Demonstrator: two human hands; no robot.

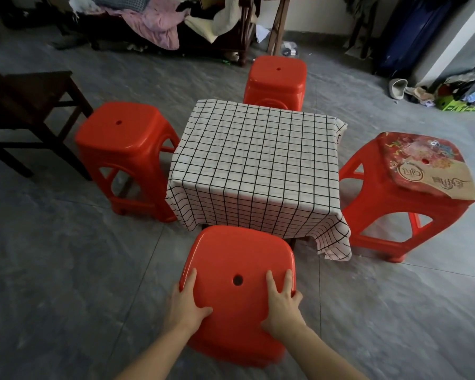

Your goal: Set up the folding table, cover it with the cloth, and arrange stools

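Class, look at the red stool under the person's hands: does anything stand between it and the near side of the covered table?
Nothing visible does. The near stool, held by the left hand and right hand, already sits beside the checked cloth, whose hanging edge is just ahead.

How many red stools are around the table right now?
4: one at the far side, one at the left, one at the right with a printed seat, one nearest, under both hands. None looks hidden.
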